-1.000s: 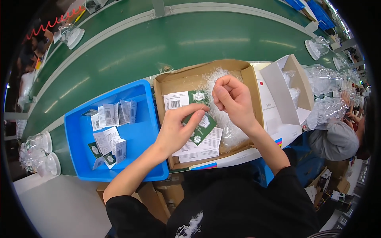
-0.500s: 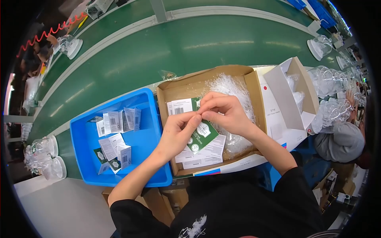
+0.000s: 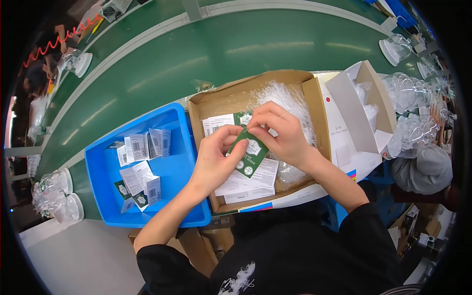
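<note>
A green hang tag (image 3: pixel 254 156) with white print is held over the shallow cardboard tray (image 3: pixel 322 118). My left hand (image 3: pixel 215 160) is closed, thumb and fingers gripping the tag along its left side. At the tag's top end the fingertips of my right hand (image 3: pixel 284 135) pinch together; whether a thin strand lies between them is too small to tell. Beneath my hands are white printed cards (image 3: pixel 250 184) and another green tag (image 3: pixel 242 118). Beside my right hand lies a heap of fine white plastic strands (image 3: pixel 282 96), partly in clear bags.
Left of the tray, a blue bin (image 3: pixel 179 172) holds several folded tags (image 3: pixel 140 147). An open white box (image 3: pixel 351 98) stands to the right, near clear domes (image 3: pixel 405 93). Beyond runs a green conveyor belt (image 3: pixel 196 64). Another person's grey-covered head (image 3: pixel 425 167) is at the far right.
My hands have drawn slightly apart and up, and more of the green tag now shows between them. The whole view has shifted a little.
</note>
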### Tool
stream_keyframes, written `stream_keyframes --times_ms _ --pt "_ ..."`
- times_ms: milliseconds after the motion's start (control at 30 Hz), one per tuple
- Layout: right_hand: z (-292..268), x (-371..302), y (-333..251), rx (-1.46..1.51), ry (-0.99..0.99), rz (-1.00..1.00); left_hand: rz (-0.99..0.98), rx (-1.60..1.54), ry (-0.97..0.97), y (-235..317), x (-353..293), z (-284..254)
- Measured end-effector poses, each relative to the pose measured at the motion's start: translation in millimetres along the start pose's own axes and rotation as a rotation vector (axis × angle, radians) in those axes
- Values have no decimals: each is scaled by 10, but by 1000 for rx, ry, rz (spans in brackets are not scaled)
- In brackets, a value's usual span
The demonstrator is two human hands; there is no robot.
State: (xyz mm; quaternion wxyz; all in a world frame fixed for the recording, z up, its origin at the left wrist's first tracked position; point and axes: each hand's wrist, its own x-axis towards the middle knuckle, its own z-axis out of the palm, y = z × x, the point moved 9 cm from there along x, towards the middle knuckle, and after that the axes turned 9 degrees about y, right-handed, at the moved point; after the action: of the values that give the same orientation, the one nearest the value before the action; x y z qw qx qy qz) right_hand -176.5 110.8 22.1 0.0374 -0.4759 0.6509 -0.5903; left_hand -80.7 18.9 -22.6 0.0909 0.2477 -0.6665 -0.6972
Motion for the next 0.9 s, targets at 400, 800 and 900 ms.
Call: stream_keyframes --times_ms 400,800,900 --pt "-30 -12 -115 -271 72 -191 64 155 25 1 43 -46" --pt "109 -123 -93 -322 45 -254 -4 164 76 -163 17 -149" --pt "134 -131 -97 -227 53 -252 -7 212 42 -170 18 -147"
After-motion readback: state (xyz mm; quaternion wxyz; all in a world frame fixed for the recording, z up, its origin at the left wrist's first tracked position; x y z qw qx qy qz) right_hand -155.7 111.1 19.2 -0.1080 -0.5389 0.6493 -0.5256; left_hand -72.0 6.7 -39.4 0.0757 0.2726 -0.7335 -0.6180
